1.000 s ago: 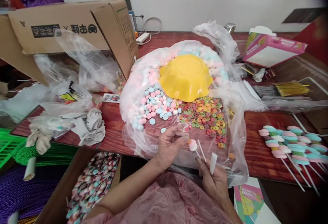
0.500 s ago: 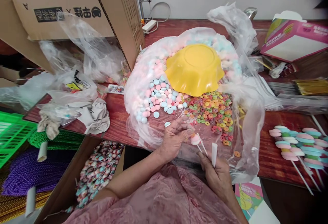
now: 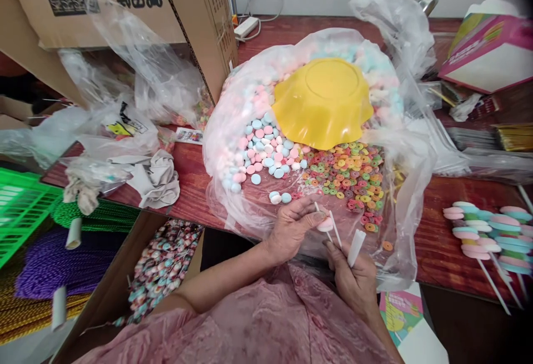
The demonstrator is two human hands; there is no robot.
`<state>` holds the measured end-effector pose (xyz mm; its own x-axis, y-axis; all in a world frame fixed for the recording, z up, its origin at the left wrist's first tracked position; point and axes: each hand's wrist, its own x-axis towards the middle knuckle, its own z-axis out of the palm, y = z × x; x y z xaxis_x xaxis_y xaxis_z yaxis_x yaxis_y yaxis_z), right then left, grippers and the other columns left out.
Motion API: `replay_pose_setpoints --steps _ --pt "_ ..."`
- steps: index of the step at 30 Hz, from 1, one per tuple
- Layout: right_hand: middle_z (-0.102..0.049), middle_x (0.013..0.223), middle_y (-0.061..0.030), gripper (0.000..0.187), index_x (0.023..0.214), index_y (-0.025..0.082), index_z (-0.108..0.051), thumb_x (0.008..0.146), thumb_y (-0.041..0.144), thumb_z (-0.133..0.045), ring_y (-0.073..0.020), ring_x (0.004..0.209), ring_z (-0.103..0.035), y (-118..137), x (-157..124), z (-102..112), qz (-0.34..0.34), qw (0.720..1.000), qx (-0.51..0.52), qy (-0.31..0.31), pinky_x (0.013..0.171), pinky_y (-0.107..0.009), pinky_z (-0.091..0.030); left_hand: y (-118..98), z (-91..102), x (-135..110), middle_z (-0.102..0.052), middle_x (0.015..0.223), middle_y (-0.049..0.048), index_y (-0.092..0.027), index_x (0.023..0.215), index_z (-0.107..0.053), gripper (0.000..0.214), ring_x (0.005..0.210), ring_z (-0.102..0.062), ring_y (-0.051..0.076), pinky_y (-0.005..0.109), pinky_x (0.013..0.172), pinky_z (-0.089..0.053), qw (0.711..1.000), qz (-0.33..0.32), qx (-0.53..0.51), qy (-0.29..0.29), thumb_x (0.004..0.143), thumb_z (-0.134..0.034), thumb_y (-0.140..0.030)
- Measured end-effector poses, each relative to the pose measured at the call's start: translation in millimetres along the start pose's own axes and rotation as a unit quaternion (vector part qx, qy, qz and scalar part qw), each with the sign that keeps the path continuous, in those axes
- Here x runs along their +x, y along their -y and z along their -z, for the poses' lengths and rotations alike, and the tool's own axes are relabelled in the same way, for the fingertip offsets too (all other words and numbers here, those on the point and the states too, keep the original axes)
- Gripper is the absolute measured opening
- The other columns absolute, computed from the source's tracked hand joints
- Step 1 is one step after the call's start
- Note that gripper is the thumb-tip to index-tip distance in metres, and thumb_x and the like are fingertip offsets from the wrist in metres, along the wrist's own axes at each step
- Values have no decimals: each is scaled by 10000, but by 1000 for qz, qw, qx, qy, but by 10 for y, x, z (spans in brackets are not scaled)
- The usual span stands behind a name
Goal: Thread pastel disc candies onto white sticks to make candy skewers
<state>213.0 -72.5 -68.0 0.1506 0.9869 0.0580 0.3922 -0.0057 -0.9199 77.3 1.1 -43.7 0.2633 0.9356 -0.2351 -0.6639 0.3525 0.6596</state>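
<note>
My left hand [image 3: 291,228] has its thumb and fingers closed on a pink-and-white candy [image 3: 325,224] threaded near the top of a thin white stick. The stick's tip pokes up just above the fingers. My right hand [image 3: 353,278] grips the lower end of that stick, along with a second bare thin stick [image 3: 335,228] and a thicker bundle of white sticks [image 3: 356,247]. Beyond the hands, pink, blue and white round candies [image 3: 268,150] lie loose beside a heap of colourful ring candies [image 3: 345,172]. A few round candies [image 3: 286,198] sit close to my left fingertips.
An upturned yellow bowl [image 3: 325,103] rests among the candies on a clear plastic bag [image 3: 225,208]. Several candy skewers [image 3: 474,233] lie at the right. A cardboard box [image 3: 120,3] stands back left, with a crumpled grey cloth [image 3: 156,183] before it.
My left fingers have closed round the candy on the stick, and the stick's tip now shows above them. More loose candies show near that hand. The view has shifted slightly.
</note>
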Motion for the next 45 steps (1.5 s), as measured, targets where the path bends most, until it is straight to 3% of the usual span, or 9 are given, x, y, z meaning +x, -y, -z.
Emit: replay_pose_setpoints --steps 7,11,13,17,20,25,30,33,45 --pt "-449 537 29 367 656 159 -638 894 437 -654 -101 493 -401 -141 -95 -36 -77 994 59 -42 462 -242 -320 100 -94 -59 -715 920 44 -177 1143 -699 488 792 -652 134 291 807 -503 996 2 52 68 720 -833 -380" --pt "-485 547 25 275 790 156 -720 873 416 -687 -104 488 -424 -61 -91 95 -72 995 37 -56 454 -237 -335 -151 45 -30 -718 959 61 -211 1368 -569 628 848 -653 168 329 838 -504 977 -49 190 84 803 -759 -408" --pt "-544 594 13 251 881 160 -748 841 407 -725 -114 521 -472 -52 -71 240 -63 993 14 -95 483 -237 -382 -409 195 -10 -722 1023 77 -238 1364 -584 607 936 -637 205 364 892 -489 923 -143 350 67 807 -757 -407" --pt "-631 667 -7 302 997 169 -766 809 405 -748 -142 580 -552 -125 -6 481 -28 988 -42 -143 535 -247 -450 -814 539 63 -719 1090 109 -213 1168 -710 436 1043 -584 289 473 984 -426 713 -265 649 3 772 -783 -379" --pt "-706 731 -22 278 1048 181 -769 862 369 -684 -152 575 -591 -125 41 455 46 991 -107 -71 551 -253 -478 -782 704 116 -722 1024 119 -183 1048 -729 211 960 -619 268 469 953 -452 658 -266 701 79 874 -644 -267" --pt "-699 680 -11 253 1000 189 -770 935 269 -539 -158 546 -610 61 70 212 138 979 -152 22 538 -248 -480 -553 739 101 -728 889 130 -167 933 -747 175 861 -653 256 442 858 -511 701 -300 638 105 902 -586 -229" --pt "-628 592 12 295 965 173 -759 946 279 -485 -137 456 -523 140 73 121 138 979 -142 43 485 -245 -439 -639 582 35 -761 927 76 -207 948 -778 182 871 -688 206 346 813 -547 852 -247 461 15 796 -767 -306" --pt "-606 591 19 300 995 174 -754 952 276 -475 -130 456 -497 140 70 103 134 981 -134 50 479 -239 -425 -674 478 29 -763 936 58 -212 958 -787 279 863 -692 191 301 776 -557 895 -227 383 0 700 -845 -301" --pt "-658 640 12 290 1011 184 -743 936 166 -463 -123 468 -540 229 53 107 173 974 -137 41 500 -222 -451 -597 388 -21 -758 899 62 -212 1010 -772 249 869 -693 196 325 811 -552 819 -345 457 42 771 -806 -273"
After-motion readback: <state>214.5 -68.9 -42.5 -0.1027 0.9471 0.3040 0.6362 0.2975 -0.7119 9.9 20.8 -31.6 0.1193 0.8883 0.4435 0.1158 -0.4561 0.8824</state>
